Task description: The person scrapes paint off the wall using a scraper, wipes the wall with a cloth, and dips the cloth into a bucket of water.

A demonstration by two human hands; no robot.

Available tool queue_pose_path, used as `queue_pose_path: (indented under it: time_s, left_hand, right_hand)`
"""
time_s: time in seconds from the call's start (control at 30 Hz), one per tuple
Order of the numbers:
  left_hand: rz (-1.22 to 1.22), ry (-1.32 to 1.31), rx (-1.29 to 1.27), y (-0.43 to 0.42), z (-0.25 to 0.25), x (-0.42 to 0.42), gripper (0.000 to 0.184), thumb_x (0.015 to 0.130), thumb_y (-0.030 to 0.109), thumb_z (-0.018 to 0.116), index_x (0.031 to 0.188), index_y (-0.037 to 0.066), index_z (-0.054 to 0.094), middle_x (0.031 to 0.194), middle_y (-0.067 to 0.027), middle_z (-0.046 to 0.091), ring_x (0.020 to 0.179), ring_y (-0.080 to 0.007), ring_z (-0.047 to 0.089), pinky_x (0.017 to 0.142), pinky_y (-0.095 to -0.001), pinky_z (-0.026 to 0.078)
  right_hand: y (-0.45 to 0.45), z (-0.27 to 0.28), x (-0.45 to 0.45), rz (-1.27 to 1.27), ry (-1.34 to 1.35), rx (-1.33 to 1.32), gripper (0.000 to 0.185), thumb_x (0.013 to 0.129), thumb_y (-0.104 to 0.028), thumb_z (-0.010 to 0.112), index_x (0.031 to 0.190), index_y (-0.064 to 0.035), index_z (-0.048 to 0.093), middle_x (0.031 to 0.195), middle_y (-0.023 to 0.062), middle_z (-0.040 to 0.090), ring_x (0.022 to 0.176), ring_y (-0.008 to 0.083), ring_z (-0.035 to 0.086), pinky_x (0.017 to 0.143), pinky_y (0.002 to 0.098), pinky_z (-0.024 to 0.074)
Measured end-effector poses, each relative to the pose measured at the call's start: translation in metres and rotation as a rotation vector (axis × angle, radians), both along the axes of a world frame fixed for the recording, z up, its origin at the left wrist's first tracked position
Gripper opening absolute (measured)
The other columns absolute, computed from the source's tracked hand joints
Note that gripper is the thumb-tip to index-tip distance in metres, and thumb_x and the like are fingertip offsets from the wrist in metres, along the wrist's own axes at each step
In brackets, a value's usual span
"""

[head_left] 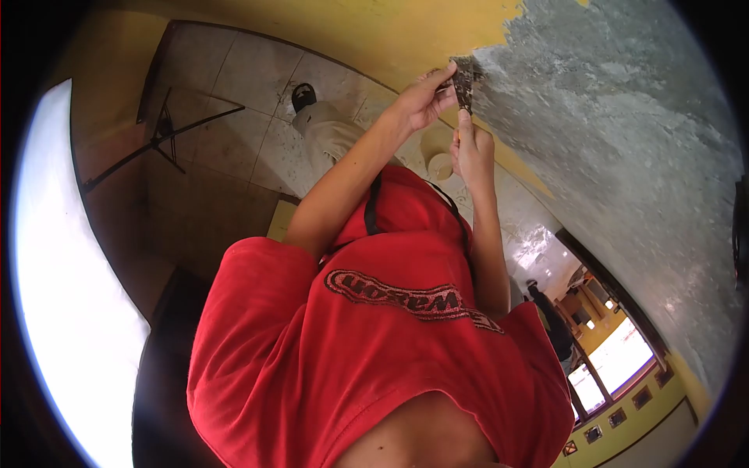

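Observation:
My right hand (473, 152) is closed around the handle of a putty knife, its thumb stretched up along the base of the blade. The dark, crusted blade of the putty knife (463, 87) points away from me, close to the wall. With its thumb and fingers, my left hand (427, 98) grips the blade's left edge. Beyond both hands rises the wall, part yellow paint (406, 35) and part bare, mottled grey surface (601, 101) with a ragged border between them. Whether the blade tip touches the wall I cannot tell.
Below my hands a pale round container (441, 165) stands on the tiled floor (257, 93). A thin dark metal stand (164, 136) is at left. My foot in a dark sandal (303, 97) shows near the wall. A person in dark clothing (554, 324) is behind at right, by a window (616, 359).

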State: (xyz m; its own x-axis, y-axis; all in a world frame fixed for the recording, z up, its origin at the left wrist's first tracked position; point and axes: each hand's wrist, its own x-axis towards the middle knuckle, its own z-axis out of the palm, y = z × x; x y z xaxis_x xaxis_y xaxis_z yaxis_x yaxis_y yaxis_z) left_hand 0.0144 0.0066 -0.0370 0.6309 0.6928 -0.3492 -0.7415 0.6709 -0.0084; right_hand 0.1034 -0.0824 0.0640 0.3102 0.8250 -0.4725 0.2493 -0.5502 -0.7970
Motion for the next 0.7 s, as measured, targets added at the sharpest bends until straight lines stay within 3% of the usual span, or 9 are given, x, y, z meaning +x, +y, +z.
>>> queue_pose_path:
  time_s: [0.07, 0.3, 0.5, 0.6, 0.67, 0.7]
  left_hand:
    - [-0.03, 0.016, -0.017, 0.001, -0.002, 0.008, 0.02, 0.093, 0.019, 0.063, 0.1, 0.0, 0.062, 0.098, -0.0108, 0.069, 0.085, -0.0165, 0.069, 0.073, -0.0284, 0.062]
    - [-0.109, 0.085, -0.066, -0.005, -0.004, 0.012, 0.019, 0.093, 0.02, 0.064, 0.099, 0.002, 0.062, 0.097, -0.0096, 0.068, 0.084, -0.0161, 0.069, 0.076, -0.0282, 0.062]
    - [-0.048, -0.033, -0.073, -0.007, 0.001, 0.014, 0.021, 0.093, 0.02, 0.063, 0.101, 0.001, 0.063, 0.098, -0.01, 0.068, 0.085, -0.0162, 0.068, 0.077, -0.0285, 0.062]
    - [-0.064, 0.003, -0.085, -0.002, 0.0, 0.012, 0.021, 0.093, 0.021, 0.063, 0.101, 0.001, 0.063, 0.097, -0.0104, 0.068, 0.084, -0.0163, 0.068, 0.075, -0.0286, 0.062]
    - [-0.079, 0.082, -0.058, 0.001, 0.002, 0.009, 0.022, 0.092, 0.025, 0.064, 0.099, 0.004, 0.063, 0.09, -0.0061, 0.067, 0.077, -0.0124, 0.066, 0.067, -0.0253, 0.062]
    - [-0.077, 0.082, -0.056, 0.002, 0.001, 0.006, 0.022, 0.092, 0.025, 0.064, 0.099, 0.004, 0.063, 0.09, -0.0061, 0.067, 0.077, -0.0124, 0.066, 0.067, -0.0253, 0.062]
  right_hand:
    - [-0.003, -0.008, 0.011, 0.025, -0.097, 0.053, 0.054, 0.099, -0.049, 0.046, 0.064, -0.0069, 0.044, 0.048, -0.0022, 0.037, 0.035, 0.0061, 0.033, 0.034, 0.0239, 0.0226]
    - [-0.009, -0.007, 0.005, -0.082, -0.05, 0.003, 0.054, 0.099, -0.047, 0.045, 0.063, -0.0069, 0.045, 0.047, -0.0019, 0.037, 0.035, 0.0065, 0.033, 0.033, 0.0245, 0.0225]
    - [-0.002, -0.007, 0.024, 0.134, -0.353, 0.117, 0.055, 0.099, -0.049, 0.045, 0.064, -0.0064, 0.045, 0.048, -0.0014, 0.039, 0.035, 0.0074, 0.033, 0.034, 0.0249, 0.0235]
    - [-0.001, -0.007, 0.024, 0.095, -0.286, 0.007, 0.056, 0.098, -0.052, 0.045, 0.065, -0.007, 0.045, 0.049, -0.0023, 0.037, 0.035, 0.0069, 0.032, 0.033, 0.0246, 0.0217]
    - [-0.004, -0.01, 0.012, -0.085, 0.109, -0.126, 0.056, 0.097, -0.057, 0.044, 0.069, -0.008, 0.046, 0.049, -0.0029, 0.036, 0.034, 0.0062, 0.031, 0.032, 0.0242, 0.0202]
    - [-0.004, -0.012, 0.005, -0.083, 0.108, -0.124, 0.056, 0.097, -0.057, 0.044, 0.069, -0.008, 0.046, 0.049, -0.0029, 0.036, 0.034, 0.0062, 0.031, 0.032, 0.0242, 0.0202]
